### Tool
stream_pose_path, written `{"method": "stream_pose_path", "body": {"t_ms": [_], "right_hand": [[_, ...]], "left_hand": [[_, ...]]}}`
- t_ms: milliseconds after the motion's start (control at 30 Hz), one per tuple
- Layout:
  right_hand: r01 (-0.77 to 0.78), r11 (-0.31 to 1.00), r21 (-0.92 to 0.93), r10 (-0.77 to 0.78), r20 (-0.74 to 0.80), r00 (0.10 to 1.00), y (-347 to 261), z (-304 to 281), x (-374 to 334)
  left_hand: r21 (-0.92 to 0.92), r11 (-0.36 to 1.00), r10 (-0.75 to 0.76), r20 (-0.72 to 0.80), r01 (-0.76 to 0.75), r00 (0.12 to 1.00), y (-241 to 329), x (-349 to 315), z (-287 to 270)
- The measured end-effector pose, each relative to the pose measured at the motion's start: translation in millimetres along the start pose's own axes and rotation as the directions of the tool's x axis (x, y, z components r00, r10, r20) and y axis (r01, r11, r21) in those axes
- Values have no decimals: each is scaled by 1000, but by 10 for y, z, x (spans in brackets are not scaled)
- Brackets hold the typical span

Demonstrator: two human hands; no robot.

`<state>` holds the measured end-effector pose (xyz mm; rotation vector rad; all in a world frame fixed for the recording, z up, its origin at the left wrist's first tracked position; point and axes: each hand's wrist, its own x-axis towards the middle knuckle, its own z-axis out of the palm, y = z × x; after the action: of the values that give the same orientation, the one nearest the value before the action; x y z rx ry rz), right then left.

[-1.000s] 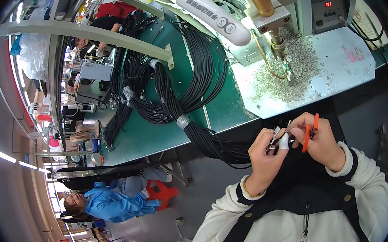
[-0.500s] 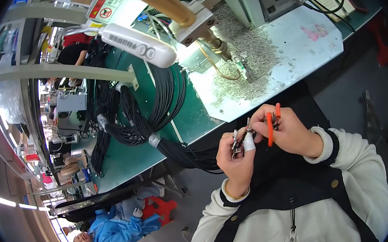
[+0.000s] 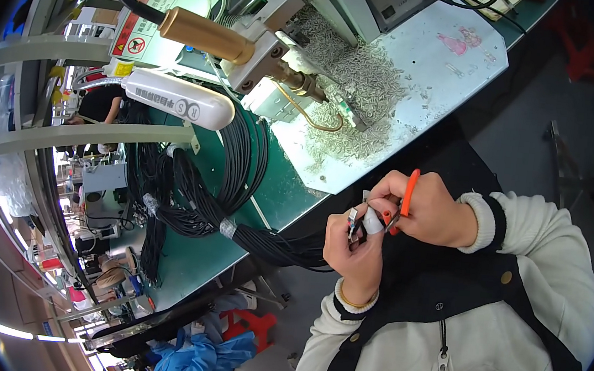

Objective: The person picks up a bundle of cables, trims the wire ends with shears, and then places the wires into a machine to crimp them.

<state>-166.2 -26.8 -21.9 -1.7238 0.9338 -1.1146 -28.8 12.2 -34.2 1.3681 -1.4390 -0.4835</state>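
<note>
Close together in front of my chest, both hands are closed and at work. My left hand (image 3: 356,259) grips black cable ends with small metal connectors (image 3: 353,218) showing beside its fingers. A white covering (image 3: 373,223) wraps the tip of its thumb. My right hand (image 3: 441,212) is wrapped round small orange-handled pliers (image 3: 409,191), whose jaws are mostly hidden between the fingers. Its fingertips meet the left hand's at the connectors. From the left hand a thick bundle of black cables (image 3: 280,245) runs leftward onto the green table (image 3: 207,263).
Ahead stands a bench machine with a brass-coloured cylinder (image 3: 208,36) and a white lamp (image 3: 177,97). Small metallic bits (image 3: 364,77) cover much of its pale plate (image 3: 458,72). A person in blue (image 3: 205,359) sits at lower left near a red stool (image 3: 254,328).
The pliers have turned in my right hand, one handle now pointing up and the other lower by the left thumb. The machine and table have shifted left in view.
</note>
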Motion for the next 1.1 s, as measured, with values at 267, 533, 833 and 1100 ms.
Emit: {"method": "stream_pose_path", "body": {"t_ms": [267, 533, 833, 1100], "right_hand": [[-123, 963, 241, 115, 44, 992, 75, 3, 45], [-113, 912, 395, 119, 8, 993, 19, -5, 48], [-113, 936, -332, 185, 193, 964, 104, -91, -5], [-50, 935, -352, 104, 134, 986, 278, 29, -69]], "left_hand": [[-289, 913, -285, 55, 289, 957, 104, 109, -14], [-478, 653, -526, 273, 588, 806, 108, 217, -145], [-432, 772, -450, 146, 466, 881, 196, 228, -91], [-405, 679, -547, 277, 612, 790, 122, 355, -156]]}}
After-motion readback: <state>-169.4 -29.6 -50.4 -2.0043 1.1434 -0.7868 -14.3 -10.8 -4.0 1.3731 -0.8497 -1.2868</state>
